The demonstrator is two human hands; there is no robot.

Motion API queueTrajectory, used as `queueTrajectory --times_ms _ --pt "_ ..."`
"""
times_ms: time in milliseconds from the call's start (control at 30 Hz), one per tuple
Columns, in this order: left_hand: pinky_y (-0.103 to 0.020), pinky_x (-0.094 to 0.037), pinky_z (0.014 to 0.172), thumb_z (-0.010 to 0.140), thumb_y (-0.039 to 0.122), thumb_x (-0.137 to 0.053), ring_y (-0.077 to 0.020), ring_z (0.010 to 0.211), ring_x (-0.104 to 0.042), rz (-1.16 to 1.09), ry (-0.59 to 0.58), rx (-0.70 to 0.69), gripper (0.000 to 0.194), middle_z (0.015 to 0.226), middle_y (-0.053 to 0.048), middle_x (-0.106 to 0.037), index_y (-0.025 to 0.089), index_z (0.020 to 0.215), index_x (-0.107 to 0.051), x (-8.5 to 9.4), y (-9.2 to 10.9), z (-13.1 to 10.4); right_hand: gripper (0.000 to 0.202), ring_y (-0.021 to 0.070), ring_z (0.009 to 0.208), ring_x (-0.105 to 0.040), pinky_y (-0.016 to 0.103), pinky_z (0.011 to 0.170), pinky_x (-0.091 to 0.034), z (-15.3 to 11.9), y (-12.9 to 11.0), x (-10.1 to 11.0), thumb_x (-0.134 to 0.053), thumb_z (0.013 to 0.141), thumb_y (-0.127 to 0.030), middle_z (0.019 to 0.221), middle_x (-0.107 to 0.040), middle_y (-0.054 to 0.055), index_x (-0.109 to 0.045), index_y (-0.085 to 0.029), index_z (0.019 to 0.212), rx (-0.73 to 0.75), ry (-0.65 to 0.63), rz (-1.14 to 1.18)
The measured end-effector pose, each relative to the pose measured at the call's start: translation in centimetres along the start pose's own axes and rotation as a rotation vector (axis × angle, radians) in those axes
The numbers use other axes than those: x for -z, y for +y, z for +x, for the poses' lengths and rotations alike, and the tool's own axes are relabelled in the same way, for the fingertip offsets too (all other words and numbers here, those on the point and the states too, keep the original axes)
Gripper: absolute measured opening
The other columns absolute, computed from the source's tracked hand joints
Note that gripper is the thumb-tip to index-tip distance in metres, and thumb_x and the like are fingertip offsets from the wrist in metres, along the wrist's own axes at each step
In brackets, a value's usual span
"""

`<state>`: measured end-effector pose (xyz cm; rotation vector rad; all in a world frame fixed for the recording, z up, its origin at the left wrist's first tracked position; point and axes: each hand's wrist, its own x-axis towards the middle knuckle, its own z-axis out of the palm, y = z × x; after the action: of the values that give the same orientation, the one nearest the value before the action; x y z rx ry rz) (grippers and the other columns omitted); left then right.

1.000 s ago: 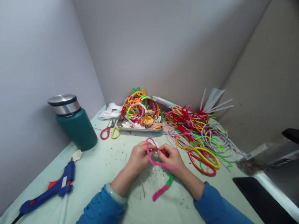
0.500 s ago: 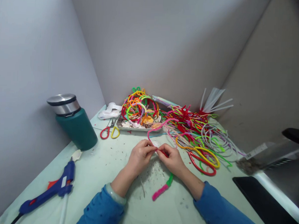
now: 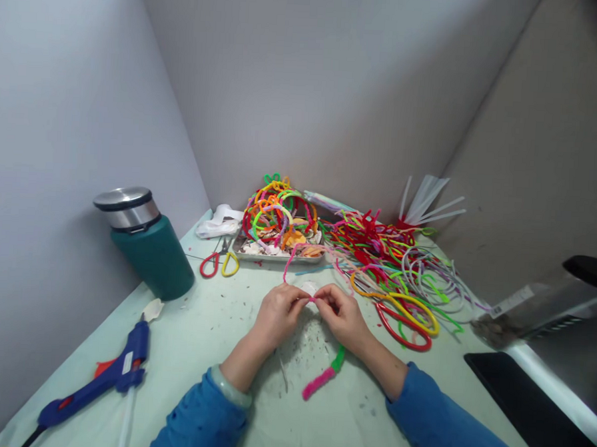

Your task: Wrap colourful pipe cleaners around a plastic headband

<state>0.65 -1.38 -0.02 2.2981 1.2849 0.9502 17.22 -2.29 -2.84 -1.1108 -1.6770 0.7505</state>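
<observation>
Both hands meet fingertip to fingertip over the middle of the table. My left hand (image 3: 278,314) is closed in a pinch on a pink pipe cleaner (image 3: 287,265), whose thin end curves up behind the fingers. Against it, my right hand (image 3: 343,319) also pinches, with a bit of pink showing between the two sets of fingertips. Below the right hand a thicker fuzzy piece, green and pink (image 3: 319,383), sticks out; its upper end is hidden, so whether it joins the held pipe cleaner I cannot tell. A whitish round piece (image 3: 310,287) lies just beyond the fingers.
Behind the hands stands a metal tray (image 3: 257,256) heaped with bent pipe cleaners. Loose pipe cleaners (image 3: 372,244) pile up to its right, with large red-and-yellow scissors (image 3: 404,328) before them. Smaller scissors (image 3: 220,263), a green bottle (image 3: 154,256) and a blue glue gun (image 3: 115,374) are left.
The free end of the pink pipe cleaner has swung left and lower. My right fingertips have shifted slightly, and the red bit seen in them is now hidden.
</observation>
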Motion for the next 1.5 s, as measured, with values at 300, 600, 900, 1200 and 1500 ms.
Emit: queueTrajectory --times_ms 300,600,900,1200,1500 --pt "-0.025 -0.041 0.073 0.084 0.021 -0.051 -0.0149 0.081 -0.055 -0.058 0.012 -0.012 0.016 0.084 -0.005 -0.062 0.016 0.082 -0.066 0.2 0.1 0.1 0.01 0.0089 0.051 -0.039 0.021 0.048 -0.03 -0.1 0.1 -0.1 -0.049 0.084 -0.026 0.058 -0.043 -0.005 -0.055 -0.018 0.086 0.015 -0.005 0.02" --pt "-0.022 -0.037 0.065 0.084 0.022 -0.049 -0.0126 0.07 -0.053 -0.089 -0.056 -0.012 0.017 0.074 -0.003 -0.061 0.015 0.079 -0.064 0.8 0.5 0.1 0.009 0.009 0.052 -0.04 0.021 0.05 -0.031 -0.3 -0.1 0.1 -0.049 0.084 -0.024 0.059 -0.044 -0.004 -0.055 -0.018 0.086 0.057 -0.005 0.024" --pt "-0.021 -0.033 0.052 0.079 0.035 -0.052 -0.0096 0.056 -0.044 -0.427 -0.185 0.282 0.028 0.059 0.0 -0.054 0.011 0.073 -0.064 0.8 0.6 0.3 0.009 0.0093 0.051 -0.04 0.022 0.049 -0.031 -0.3 -0.3 0.1 -0.049 0.083 -0.024 0.058 -0.045 -0.004 -0.055 -0.018 0.086 0.056 -0.013 0.005" --pt "-0.019 -0.021 0.039 0.072 0.048 -0.057 -0.0043 0.038 -0.031 -0.715 -0.286 0.495 0.038 0.046 0.006 -0.042 0.011 0.071 -0.058 0.6 0.3 0.4 0.013 0.0096 0.051 -0.041 0.021 0.05 -0.032 -0.2 0.0 0.0 -0.048 0.083 -0.023 0.057 -0.047 -0.004 -0.059 -0.018 0.087 0.06 -0.027 -0.028" --pt "-0.019 -0.03 0.048 0.074 0.03 -0.054 -0.0068 0.05 -0.04 -0.59 -0.309 0.368 0.025 0.058 0.001 -0.052 0.009 0.082 -0.065 0.7 -0.5 0.3 0.014 0.0102 0.055 -0.046 0.021 0.054 -0.036 0.0 0.1 -0.1 -0.048 0.082 -0.021 0.067 -0.056 -0.002 -0.06 -0.018 0.087 0.066 -0.037 -0.035"
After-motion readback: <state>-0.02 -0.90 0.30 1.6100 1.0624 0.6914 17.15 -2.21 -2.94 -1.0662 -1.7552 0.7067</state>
